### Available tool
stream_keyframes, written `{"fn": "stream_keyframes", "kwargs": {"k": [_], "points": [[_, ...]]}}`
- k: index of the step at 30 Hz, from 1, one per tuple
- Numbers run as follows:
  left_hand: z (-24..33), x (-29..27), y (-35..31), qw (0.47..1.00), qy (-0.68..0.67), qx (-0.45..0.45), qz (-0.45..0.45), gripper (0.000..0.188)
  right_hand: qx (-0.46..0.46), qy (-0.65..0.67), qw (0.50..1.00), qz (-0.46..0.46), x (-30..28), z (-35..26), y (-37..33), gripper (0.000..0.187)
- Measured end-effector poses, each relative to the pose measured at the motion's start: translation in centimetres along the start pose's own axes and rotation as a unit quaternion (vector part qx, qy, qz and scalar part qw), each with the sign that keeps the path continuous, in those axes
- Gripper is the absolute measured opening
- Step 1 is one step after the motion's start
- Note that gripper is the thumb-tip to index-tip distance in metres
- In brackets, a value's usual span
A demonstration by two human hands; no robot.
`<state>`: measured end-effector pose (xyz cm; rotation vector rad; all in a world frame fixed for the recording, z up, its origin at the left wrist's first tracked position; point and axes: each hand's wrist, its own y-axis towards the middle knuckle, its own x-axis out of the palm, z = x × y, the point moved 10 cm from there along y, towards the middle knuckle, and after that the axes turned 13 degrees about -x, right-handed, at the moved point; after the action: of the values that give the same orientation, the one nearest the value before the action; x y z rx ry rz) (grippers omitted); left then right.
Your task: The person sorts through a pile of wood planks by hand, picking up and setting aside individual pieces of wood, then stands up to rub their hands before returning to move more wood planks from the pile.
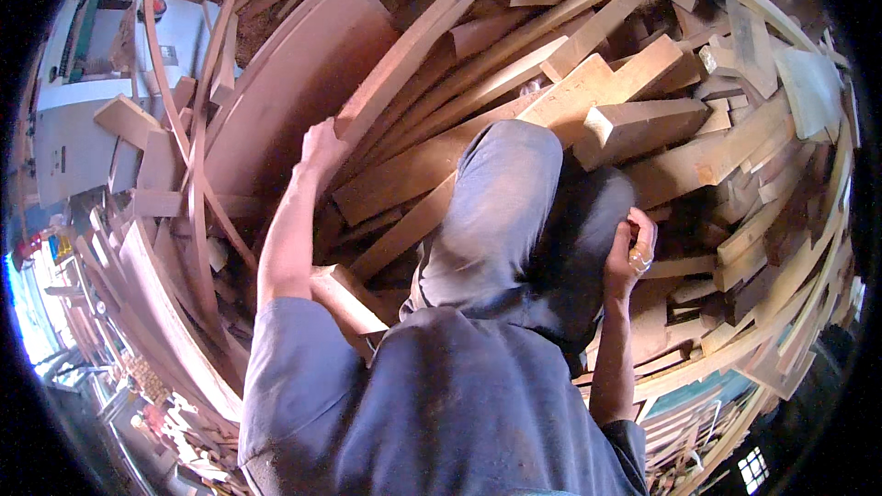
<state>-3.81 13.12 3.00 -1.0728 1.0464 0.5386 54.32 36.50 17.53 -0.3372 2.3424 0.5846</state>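
My left hand (322, 149) is closed at the near end of a long reddish wooden plank (404, 60), which slants up and away to the right. Beside that plank, on its left, leans a wide pinkish board (299, 83). My right hand (636, 246) is next to my right knee with its fingers curled in. Something small, whitish and yellowish shows at the fingers; whether it is held or worn I cannot make out. A squared timber block (643, 124) lies just beyond my knees, beside a pale yellow beam (579, 92).
Loose planks and offcuts are heaped all around my legs. Thin bent strips (197, 129) stick up on the left, before a light grey machine cabinet (78, 142). A short timber (349, 298) lies by my left elbow. Curved long strips (772, 340) run along the right.
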Motion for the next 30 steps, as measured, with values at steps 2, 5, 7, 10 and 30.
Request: {"fn": "stream_keyframes", "kwargs": {"k": [2,5,7,10,30], "points": [[0.5,-1.6,1.4,0.998,0.057,0.021,-0.012,0.043,0.008,0.005,1.0,-0.002,0.1,0.4,-0.1,0.027],[2.6,-5.2,4.0,0.993,0.079,0.07,0.051,0.04,-0.002,-0.011,1.0,0.004,-0.2,0.9,-0.2,0.026],[4.1,-7.1,5.2,0.988,0.105,0.085,0.071,0.04,0.004,-0.012,1.0,0.003,-0.1,1.0,-0.3,0.026],[5.4,-7.6,5.7,0.991,0.098,0.073,0.052,0.043,0.003,-0.015,1.0,0.016,-0.5,0.9,-0.5,0.024],[14.6,7.1,0.4,0.984,-0.068,0.163,0.008,0.06,0.009,-0.058,0.998,0.006,-0.9,-0.3,0.4,0.025]]}}
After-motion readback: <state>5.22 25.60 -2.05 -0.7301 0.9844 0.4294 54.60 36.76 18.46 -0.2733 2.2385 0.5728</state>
